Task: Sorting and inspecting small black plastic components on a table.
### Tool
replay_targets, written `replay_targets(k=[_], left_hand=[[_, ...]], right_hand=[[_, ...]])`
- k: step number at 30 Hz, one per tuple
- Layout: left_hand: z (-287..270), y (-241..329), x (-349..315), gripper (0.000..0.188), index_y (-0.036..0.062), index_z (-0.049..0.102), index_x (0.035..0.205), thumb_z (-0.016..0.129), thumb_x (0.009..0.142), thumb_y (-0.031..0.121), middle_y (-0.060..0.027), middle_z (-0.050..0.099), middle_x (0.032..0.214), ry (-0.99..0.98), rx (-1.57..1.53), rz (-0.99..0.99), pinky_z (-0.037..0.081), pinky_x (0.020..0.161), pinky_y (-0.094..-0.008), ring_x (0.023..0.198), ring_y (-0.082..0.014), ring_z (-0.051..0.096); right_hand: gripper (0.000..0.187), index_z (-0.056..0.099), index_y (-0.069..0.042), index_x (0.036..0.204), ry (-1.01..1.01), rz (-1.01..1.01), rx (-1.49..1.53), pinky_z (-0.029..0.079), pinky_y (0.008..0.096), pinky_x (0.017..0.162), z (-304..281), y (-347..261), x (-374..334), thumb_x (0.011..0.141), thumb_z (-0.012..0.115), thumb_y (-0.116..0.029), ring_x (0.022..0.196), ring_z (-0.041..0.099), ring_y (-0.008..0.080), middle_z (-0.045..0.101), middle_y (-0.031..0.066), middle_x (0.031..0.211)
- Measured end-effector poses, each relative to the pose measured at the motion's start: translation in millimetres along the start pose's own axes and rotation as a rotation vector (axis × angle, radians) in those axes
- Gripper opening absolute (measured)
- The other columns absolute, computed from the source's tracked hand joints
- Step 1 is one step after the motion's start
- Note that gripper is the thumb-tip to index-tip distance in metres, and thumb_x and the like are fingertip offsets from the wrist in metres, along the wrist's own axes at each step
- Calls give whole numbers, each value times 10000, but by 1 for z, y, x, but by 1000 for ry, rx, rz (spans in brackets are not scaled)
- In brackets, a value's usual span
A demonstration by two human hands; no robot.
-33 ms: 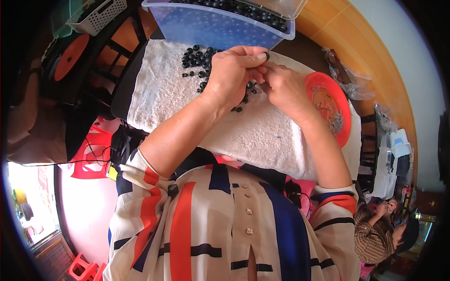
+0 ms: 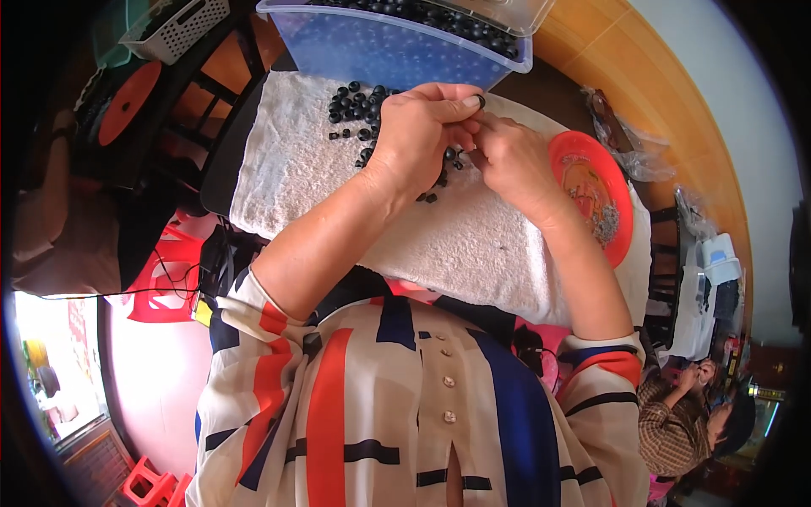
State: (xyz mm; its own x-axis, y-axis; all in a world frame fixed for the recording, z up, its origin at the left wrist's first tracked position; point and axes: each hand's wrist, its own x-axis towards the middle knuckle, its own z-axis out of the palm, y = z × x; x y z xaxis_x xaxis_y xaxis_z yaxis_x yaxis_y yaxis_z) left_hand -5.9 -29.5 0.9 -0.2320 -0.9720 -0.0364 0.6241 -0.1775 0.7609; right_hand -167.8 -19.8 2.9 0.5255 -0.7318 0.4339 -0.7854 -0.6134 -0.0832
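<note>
Over the white towel (image 2: pixel 296 160) on the table, my two hands meet at the fingertips. A small black round piece (image 2: pixel 481 100) is pinched between the thumb and fingers of my left hand (image 2: pixel 414 127). Right up against it, my right hand (image 2: pixel 517 165) has its fingers pressed together; whatever they hold is hidden. Loose black round pieces (image 2: pixel 361 108) lie scattered beside and partly under my left hand, with several smaller black bits among them. To the right of my right hand sits a red dish (image 2: pixel 623 207) containing small grey bits (image 2: pixel 605 226).
A clear bluish bin (image 2: pixel 380 55) full of black round pieces stands beyond the towel. At far left are a white basket (image 2: pixel 190 29), a red disc (image 2: pixel 128 103) and another person's arm (image 2: pixel 57 186). Plastic bags (image 2: pixel 642 160) lie at right; a person in a checked shirt (image 2: pixel 672 431) sits lower right.
</note>
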Motion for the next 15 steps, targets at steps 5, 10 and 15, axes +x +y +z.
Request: replay_targets(k=[5, 10, 15], left_hand=[[-1, 2, -1, 168, -80, 626, 1036, 607, 911, 31, -122, 637, 882, 22, -23, 0, 493, 639, -292, 721, -178, 603], [-2, -2, 0, 166, -79, 627, 1031, 613, 906, 28, -126, 638, 880, 16, 0, -22, 495, 629, -288, 719, -179, 607], [-3, -3, 0, 152, -72, 636, 1016, 615, 902, 26, -123, 639, 886, 54, -1, -22, 496, 632, -284, 726, -179, 607]], right_hand=[[110, 643, -57, 824, -22, 1, -4, 516, 448, 674, -1, -4, -1, 715, 635, -49, 782, 641, 311, 635, 95, 835], [100, 639, -58, 819, -32, 40, 31, 511, 447, 677, 9, 0, -6, 719, 648, -64, 782, 637, 314, 623, 96, 824], [84, 629, -64, 807, 87, -31, 40, 493, 435, 686, -1, -4, -13, 729, 657, -78, 779, 622, 308, 605, 90, 818]])
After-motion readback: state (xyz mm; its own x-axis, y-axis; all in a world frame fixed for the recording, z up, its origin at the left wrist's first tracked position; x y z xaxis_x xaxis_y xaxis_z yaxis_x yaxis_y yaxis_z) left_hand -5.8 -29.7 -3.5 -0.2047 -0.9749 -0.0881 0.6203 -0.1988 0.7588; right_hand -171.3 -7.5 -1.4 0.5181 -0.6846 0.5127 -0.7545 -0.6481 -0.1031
